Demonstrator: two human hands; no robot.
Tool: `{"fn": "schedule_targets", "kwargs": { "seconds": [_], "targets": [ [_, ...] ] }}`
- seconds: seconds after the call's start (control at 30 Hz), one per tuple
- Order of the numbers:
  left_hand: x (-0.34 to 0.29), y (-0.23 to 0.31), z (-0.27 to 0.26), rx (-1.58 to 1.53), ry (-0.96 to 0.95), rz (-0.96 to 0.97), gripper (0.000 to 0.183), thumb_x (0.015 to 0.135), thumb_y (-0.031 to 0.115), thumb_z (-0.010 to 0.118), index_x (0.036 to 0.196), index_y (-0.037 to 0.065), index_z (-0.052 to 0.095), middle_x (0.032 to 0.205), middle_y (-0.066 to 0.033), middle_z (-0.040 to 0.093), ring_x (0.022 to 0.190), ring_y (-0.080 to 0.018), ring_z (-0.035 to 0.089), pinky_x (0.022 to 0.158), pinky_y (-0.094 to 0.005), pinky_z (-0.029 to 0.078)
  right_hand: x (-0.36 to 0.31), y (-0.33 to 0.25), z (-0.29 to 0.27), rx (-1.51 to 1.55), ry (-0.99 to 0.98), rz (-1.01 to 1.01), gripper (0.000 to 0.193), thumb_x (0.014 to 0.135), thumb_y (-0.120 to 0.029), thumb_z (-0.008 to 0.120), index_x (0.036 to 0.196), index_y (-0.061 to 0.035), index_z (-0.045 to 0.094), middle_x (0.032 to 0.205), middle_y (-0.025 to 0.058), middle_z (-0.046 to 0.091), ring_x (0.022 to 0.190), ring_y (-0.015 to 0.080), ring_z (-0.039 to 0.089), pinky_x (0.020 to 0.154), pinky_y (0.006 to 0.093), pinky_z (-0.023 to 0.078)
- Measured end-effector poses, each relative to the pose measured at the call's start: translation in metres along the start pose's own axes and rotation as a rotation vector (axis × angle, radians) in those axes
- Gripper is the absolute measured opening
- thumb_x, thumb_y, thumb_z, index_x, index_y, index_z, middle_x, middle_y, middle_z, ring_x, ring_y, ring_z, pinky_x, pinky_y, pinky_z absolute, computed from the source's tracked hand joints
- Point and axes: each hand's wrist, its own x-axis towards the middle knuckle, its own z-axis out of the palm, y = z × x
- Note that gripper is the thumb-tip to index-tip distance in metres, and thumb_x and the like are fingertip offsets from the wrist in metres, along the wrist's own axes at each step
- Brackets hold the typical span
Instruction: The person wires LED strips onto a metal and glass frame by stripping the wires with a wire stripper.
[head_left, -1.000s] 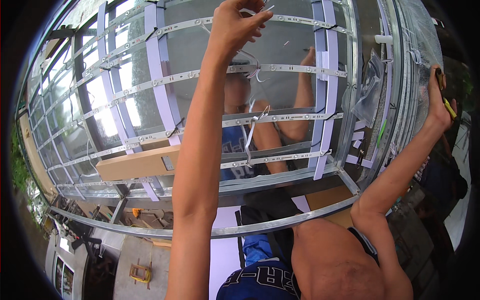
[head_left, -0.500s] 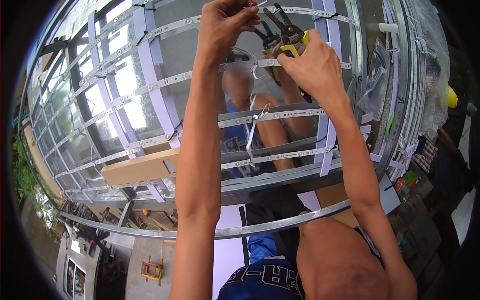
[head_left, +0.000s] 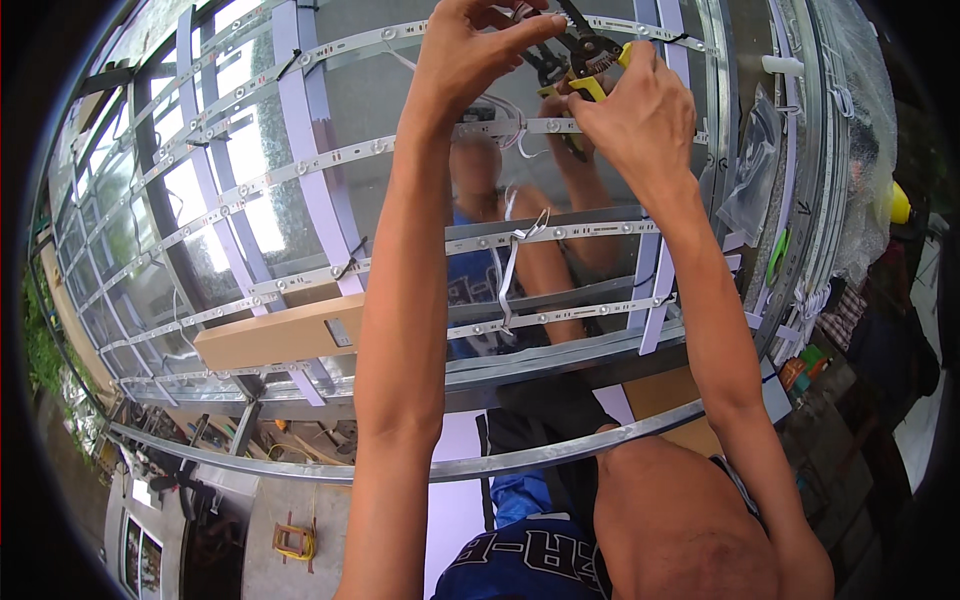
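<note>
My right hand (head_left: pixel 640 110) grips wire strippers (head_left: pixel 592 52) with yellow handles and dark jaws. The jaws point up to the left, close by the thumb of my left hand (head_left: pixel 465 50). That hand is closed at the top edge, its fingers around a thin white wire (head_left: pixel 524 12), most of which is hidden. Below both hands runs a white LED strip (head_left: pixel 545 126) with loose white wires looping off it. Another strip (head_left: pixel 600 229) nearer me carries a twisted white wire lead (head_left: pixel 511 265). Behind them, a shiny metal panel (head_left: pixel 370 90) mirrors my arms and the tool.
Several LED strips cross lilac slats (head_left: pixel 315 150) inside a metal frame. A long cardboard box (head_left: pixel 275 335) lies across the strips left of my left arm. A curved metal rail (head_left: pixel 520 457) passes in front of me. Clear plastic bags (head_left: pixel 755 170) hang at the right.
The wire strippers have moved up and left, bringing their jaws up to my left fingers. My left hand has shifted slightly right, and the view has turned a little.
</note>
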Motion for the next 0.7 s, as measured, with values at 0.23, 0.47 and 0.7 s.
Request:
{"fn": "schedule_targets", "kwargs": {
  "seconds": [0.23, 0.47, 0.7],
  "targets": [
    [0.008, -0.002, 0.004, 0.150, 0.060, 0.078, 0.019, 0.089, 0.011, 0.076, 0.103, -0.002, 0.072, 0.086, -0.0050, 0.069, 0.074, -0.0090, 0.063, 0.062, -0.0240, 0.049, -0.005, 0.005, 0.004, 0.016, 0.055, -0.047, 0.060, 0.069, -0.032, 0.087, 0.107, 0.0024, 0.056, 0.100, 0.0219, 0.068, 0.096, 0.0407, 0.067, 0.086, 0.0509, 0.047],
    [0.016, 0.068, -0.016, -0.618, 0.934, 0.321, 0.013, 0.098, 0.012, 0.064, 0.093, 0.002, 0.056, 0.078, -0.0064, 0.060, 0.059, -0.0147, 0.054, 0.050, -0.0271, 0.043, -0.006, 0.003, -0.002, 0.092, -0.053, 0.083, 0.055, 0.070, -0.031, 0.086, 0.104, 0.0012, 0.056, 0.101, 0.0221, 0.068, 0.097, 0.0409, 0.066, 0.089, 0.0520, 0.047],
    [0.016, 0.118, 0.003, -0.158, 0.659, 0.427, 0.015, 0.092, 0.002, 0.058, 0.106, -0.002, 0.064, 0.095, -0.0122, 0.068, 0.084, -0.0197, 0.064, 0.073, -0.0346, 0.053, -0.007, 0.006, -0.004, 0.165, -0.132, 0.131, 0.054, 0.072, -0.031, 0.084, 0.105, 0.0035, 0.058, 0.095, 0.0213, 0.069, 0.090, 0.0412, 0.068, 0.084, 0.0510, 0.052]
  ]
}}
